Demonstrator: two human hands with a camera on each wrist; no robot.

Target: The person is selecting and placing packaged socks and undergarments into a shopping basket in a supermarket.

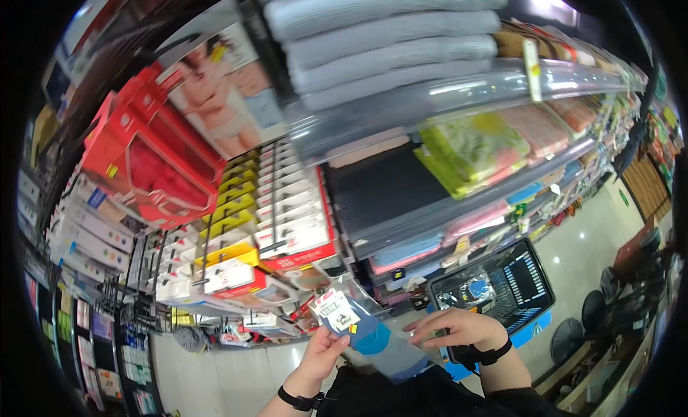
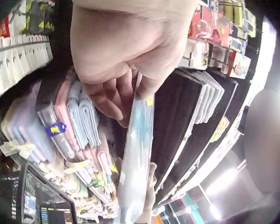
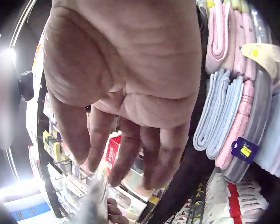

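The packet (image 1: 376,338), clear film over something blue, is held up between both hands in front of the shelves. Its printed card (image 1: 335,311) is at the top, just above the left fingertips, and faces the head camera, seemingly so that the print can be read. The left hand (image 1: 324,349) comes up from below with the wrist bent back. In the left wrist view its fingers (image 2: 109,100) are curled and pressed together on one face of the packet (image 2: 137,154), with the thumb on the other, pinching the upper edge. The rest of the packet hangs down past the fingertips. The right hand (image 1: 455,329) reaches in from the other side, palm down and forearm roughly level. Its fingers point toward the left hand and lie on the packet's far edge, probably to steady the loose film and keep it flat. In the right wrist view those fingers (image 3: 126,154) are slightly spread and only loosely bent, and a blurred strip of film shows just beyond their tips. Whether the thumb is tucked underneath cannot be told. A basket (image 1: 534,273) sits beyond the right knuckles, and folded towels (image 3: 219,116) are stacked on the shelf behind that hand.
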